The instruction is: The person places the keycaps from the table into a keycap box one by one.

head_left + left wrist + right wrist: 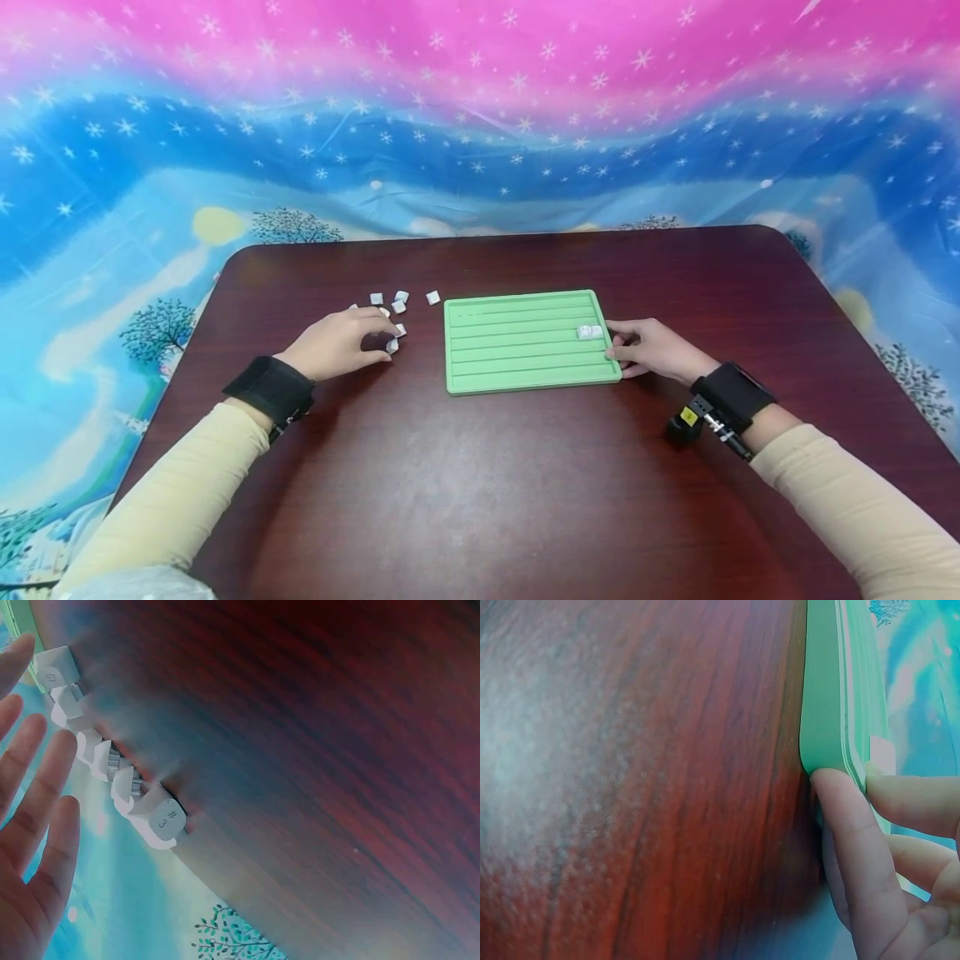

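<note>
My left hand (337, 343) reaches over a loose group of white keycaps at the left, its fingers relaxed and spread in the left wrist view. One keycap (392, 346) lies between the thumb and fingertips, near the thumb's tip. Another keycap (168, 819), printed with # and 3, stands at the end of the row in the left wrist view. With thumb and fingers, my right hand (654, 348) grips the right edge of a green ridged tray (525, 387), by its rounded corner (821, 754). White keycaps (589, 332) sit together in a groove near the tray's right end.
Beyond the left hand, several keycaps are scattered, one of them a single keycap (432, 297) by the tray's far left corner. All rest on a dark reddish-brown table (465, 483). A printed cloth (480, 125) hangs behind the table and round its sides.
</note>
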A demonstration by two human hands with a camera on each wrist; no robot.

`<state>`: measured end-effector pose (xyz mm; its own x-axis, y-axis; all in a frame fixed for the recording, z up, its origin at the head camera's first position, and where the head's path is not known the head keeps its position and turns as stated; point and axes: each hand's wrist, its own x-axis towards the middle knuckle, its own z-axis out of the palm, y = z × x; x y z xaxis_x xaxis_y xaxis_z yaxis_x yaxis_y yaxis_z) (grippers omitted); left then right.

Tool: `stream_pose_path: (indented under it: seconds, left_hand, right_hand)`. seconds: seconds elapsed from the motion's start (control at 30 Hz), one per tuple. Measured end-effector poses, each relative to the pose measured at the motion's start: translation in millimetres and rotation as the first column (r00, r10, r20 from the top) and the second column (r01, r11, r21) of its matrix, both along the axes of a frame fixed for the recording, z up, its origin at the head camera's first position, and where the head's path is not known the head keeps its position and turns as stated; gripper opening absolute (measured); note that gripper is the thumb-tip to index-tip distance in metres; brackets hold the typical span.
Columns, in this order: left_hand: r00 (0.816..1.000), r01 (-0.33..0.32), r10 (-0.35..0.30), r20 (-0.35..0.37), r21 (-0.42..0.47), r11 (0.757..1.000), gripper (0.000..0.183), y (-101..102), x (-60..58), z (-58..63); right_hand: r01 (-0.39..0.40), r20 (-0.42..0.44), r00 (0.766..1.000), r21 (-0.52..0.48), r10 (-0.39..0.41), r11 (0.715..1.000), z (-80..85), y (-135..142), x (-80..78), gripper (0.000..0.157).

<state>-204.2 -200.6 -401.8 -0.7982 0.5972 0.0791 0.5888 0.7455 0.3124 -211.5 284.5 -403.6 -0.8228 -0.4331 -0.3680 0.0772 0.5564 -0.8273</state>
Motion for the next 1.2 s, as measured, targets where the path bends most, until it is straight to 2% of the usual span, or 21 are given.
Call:
stream_pose_path:
  seconds: [0.17,0.37,0.63,0.9,1.2]
  left_hand:
    - [1.000,-0.007,0.008,0.022,-0.037,0.999,0.033,4,-3.3,-2.4]
    - [0.997,-0.047,0.051,0.062,-0.068,0.997,0.026,9,-2.7,-3.4]
    - [0.994,-0.053,0.057,0.097,-0.043,0.998,0.026,13,-0.4,-5.1]
    - [0.999,-0.031,0.030,0.023,0.022,0.999,0.020,18,0.1,-3.0]
    - [0.993,-0.118,0.117,0.012,0.057,0.991,0.020,35,5.2,6.0]
  right_hand:
    - [0.004,-0.003,1.000,0.009,-0.004,1.000,-0.3,1,0.9,0.069]
    - [0.011,0.004,1.000,0.017,-0.011,1.000,-0.1,0,2.0,0.068]
    - [0.012,0.001,1.000,0.017,-0.012,1.000,-1.9,0,5.2,0.069]
    - [0.015,-0.003,1.000,0.015,-0.014,1.000,-3.7,-1,4.9,0.068]
    - [0.017,-0.002,1.000,0.015,-0.017,1.000,-0.7,-1,3.2,0.068]
